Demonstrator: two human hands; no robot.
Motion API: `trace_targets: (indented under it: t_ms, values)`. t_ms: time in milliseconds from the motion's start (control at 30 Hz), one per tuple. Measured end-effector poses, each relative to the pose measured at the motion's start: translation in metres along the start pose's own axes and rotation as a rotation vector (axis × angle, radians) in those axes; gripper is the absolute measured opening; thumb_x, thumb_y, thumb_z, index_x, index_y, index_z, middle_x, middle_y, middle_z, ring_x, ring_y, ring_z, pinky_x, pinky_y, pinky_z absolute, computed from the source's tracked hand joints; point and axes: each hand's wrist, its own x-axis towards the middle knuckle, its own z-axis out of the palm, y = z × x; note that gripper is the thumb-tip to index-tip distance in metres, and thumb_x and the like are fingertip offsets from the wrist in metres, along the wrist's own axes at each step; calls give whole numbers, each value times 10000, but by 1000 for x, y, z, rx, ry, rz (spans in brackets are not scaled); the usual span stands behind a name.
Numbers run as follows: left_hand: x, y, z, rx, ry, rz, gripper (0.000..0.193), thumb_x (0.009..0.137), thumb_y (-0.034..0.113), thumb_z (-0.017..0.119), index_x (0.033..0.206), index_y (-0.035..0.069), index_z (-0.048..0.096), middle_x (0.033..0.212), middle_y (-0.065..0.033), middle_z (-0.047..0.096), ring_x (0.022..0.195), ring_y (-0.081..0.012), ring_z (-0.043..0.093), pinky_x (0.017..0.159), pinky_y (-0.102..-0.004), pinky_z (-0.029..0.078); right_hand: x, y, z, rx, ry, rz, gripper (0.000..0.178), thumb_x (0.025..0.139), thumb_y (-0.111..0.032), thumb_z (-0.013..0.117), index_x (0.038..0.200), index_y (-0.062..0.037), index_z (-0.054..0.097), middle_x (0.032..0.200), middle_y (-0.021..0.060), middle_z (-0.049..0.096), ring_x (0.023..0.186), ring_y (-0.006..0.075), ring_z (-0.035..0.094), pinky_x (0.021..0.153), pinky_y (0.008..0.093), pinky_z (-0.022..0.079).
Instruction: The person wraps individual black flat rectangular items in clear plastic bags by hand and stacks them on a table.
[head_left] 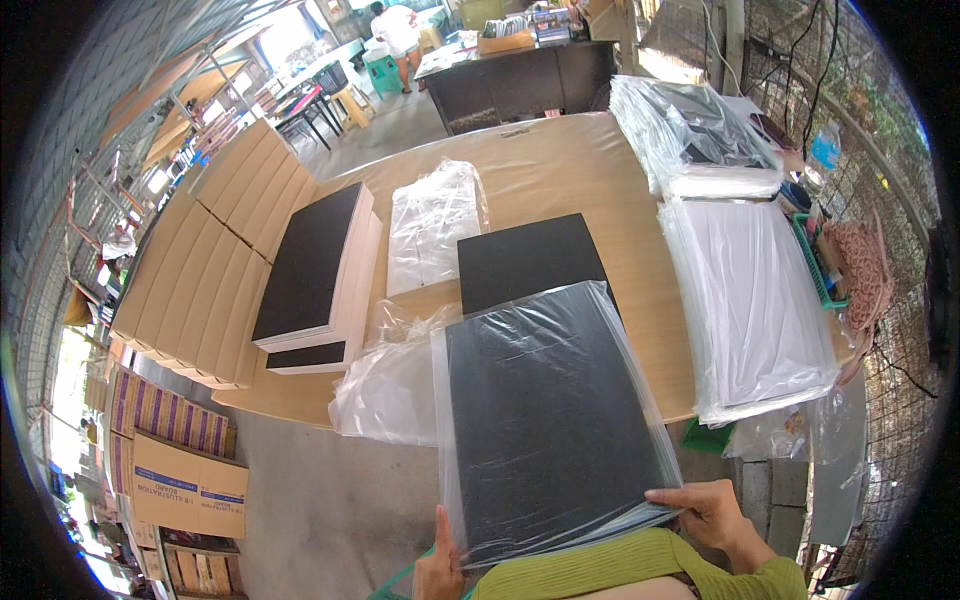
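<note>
Both hands are on the near end of one large black sheet in a clear plastic sleeve, set well apart from each other. From the head view, the right hand has the near right corner pinched, thumb on top and the other fingers going underneath. Over at the near left corner, the left hand lies along the sleeve's edge, a finger pointing up; I can't tell whether it is gripping. The sleeved sheet slants out over the near edge of the table, close to the person's green top, and its far end overlaps a bare black board on the tabletop.

Just left of that board I see a clear bag, and nearer the person a crumpled one, partly beside the sleeve. Further left stands a thick stack of black-topped boards, next to a long row of brown-wrapped packs. Across on the right side sits a white pile under plastic, with another plastic-covered pile behind it, and a green basket beside a pink patterned cloth. Beyond the table there's a dark desk, and a co-worker in white near a green stool
</note>
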Motion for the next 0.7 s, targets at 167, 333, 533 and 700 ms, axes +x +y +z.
trace_targets:
  t_ms: [167, 333, 533, 700]
  values:
    - [-12, 11, -12, -293, -174, 142, 427, 849, 51, 631, 1272, 82, 582, 766, -159, 625, 670, -223, 602, 656, -314, 489, -13, 2, -4, 288, -97, 69, 365, 763, 24, 625, 1068, -153, 720, 662, 85, 598, 566, 191, 582, 569, 297, 467]
    - [-16, 27, -16, -182, -131, 151, 454, 811, 15, 649, 1258, 79, 597, 791, -174, 638, 704, -216, 624, 678, -304, 494, -10, -3, -9, 189, -119, 51, 366, 755, 49, 645, 1047, -156, 727, 722, 74, 620, 621, 178, 600, 587, 275, 468]
    - [16, 12, 29, 92, 446, 446, 415, 808, 43, 649, 1217, 112, 635, 771, -183, 595, 680, -275, 591, 626, -356, 465, 12, -5, 3, 113, 219, -62, 386, 710, 102, 674, 998, -146, 741, 750, 51, 632, 657, 163, 605, 579, 265, 462]
    - [65, 31, 62, 139, 665, 487, 205, 790, 125, 723, 975, 203, 762, 845, -31, 442, 849, -241, 437, 800, -359, 381, 22, -8, -28, 31, 536, -185, 262, 724, 80, 673, 908, -95, 739, 761, 54, 670, 678, 147, 606, 576, 266, 452]
